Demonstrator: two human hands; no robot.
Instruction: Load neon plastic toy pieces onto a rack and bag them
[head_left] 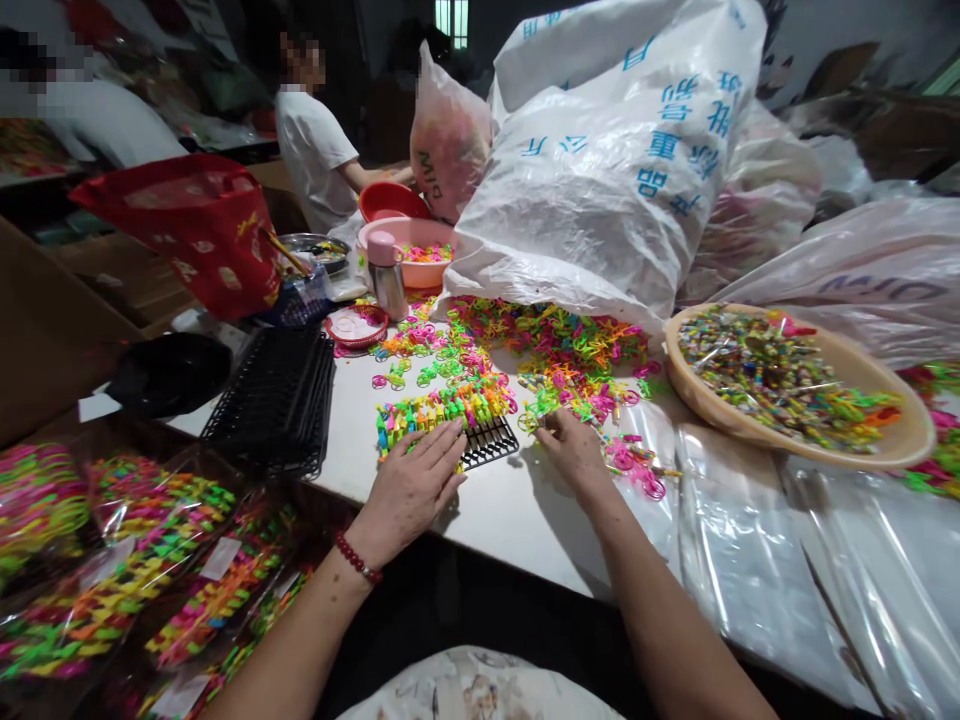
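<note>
A black wire rack (491, 446) lies on the white table, mostly filled with a row of small neon plastic toys (439, 408). My left hand (420, 470), with a red bead bracelet on its wrist, rests over the front of that row, fingers stretched out. To the right of the rack, my right hand (574, 450) has its fingers curled at a green plastic toy with a round, wheel-like ring (529, 415). Its fingertips are partly hidden. Loose toys in pink, green and orange (555, 345) are heaped just beyond both hands.
A big white sack (592, 170) spills toys at the back. Stacked black racks (274, 400) stand left, near a steel flask (386, 280). A beige basin (911, 440) and clear plastic bags (742, 540) lie right. Bagged toys (112, 590) fill the lower left. Two people work behind.
</note>
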